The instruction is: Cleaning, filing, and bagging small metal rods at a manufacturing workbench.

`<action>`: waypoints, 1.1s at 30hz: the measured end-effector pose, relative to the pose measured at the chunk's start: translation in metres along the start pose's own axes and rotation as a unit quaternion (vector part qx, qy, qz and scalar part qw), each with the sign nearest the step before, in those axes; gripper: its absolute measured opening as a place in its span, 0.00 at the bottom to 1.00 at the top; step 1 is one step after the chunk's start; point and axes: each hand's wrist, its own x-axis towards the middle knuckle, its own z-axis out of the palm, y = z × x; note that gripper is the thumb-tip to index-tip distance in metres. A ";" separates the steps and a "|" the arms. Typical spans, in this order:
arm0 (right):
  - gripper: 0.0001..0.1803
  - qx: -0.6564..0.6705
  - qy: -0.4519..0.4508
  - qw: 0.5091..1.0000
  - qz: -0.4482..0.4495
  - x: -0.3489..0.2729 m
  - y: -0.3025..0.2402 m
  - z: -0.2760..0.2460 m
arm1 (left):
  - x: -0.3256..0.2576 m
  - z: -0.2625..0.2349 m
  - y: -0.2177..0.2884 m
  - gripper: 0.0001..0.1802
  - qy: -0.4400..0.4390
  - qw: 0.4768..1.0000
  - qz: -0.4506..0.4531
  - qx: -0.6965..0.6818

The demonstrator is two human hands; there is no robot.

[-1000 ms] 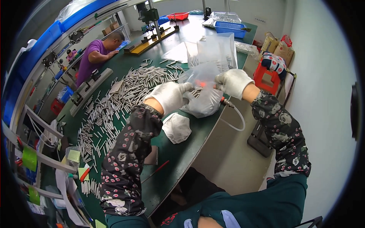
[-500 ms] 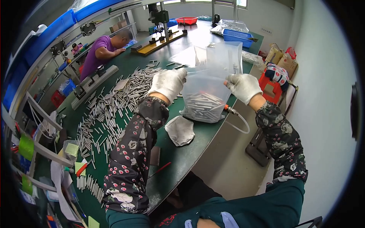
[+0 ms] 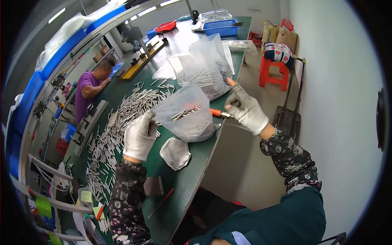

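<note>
Left hand: white-gloved, centre-left of frame; fingers pinched on the left rim of the clear soft plastic bag of short metal rods.
Right hand: white-gloved, centre-right; forefinger raised, other fingers curled loosely beside the red-handled tool with a hose; whether it grips the tool cannot be told.
Bag position: centre of frame, resting on the green worktable near its right edge.
Handling: limp, slippery film with a dense, shifting load; probably sags, so best taken by the rim with support underneath.
Neighbours: larger clear bag of rods just behind; crumpled white cloth just below; loose metal rods spread to the left.
Edges: the table edge curves close at right, with bare floor beyond.
Open room: green surface toward the lower centre.
Background: a person in a purple shirt, upper left.
</note>
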 end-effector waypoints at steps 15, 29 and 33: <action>0.62 -0.075 -0.109 0.990 -0.051 -0.012 0.022 0.057 | -0.145 -0.033 0.098 0.37 -0.098 0.984 -0.149 -0.003; 0.38 0.076 -0.121 0.990 -0.007 0.030 0.034 0.096 | -0.217 -0.032 0.150 0.17 -0.034 0.970 -0.236 -0.054; 0.18 -0.009 -0.069 0.998 -0.014 0.027 0.035 0.100 | -0.218 -0.032 0.148 0.16 -0.044 0.958 -0.269 -0.088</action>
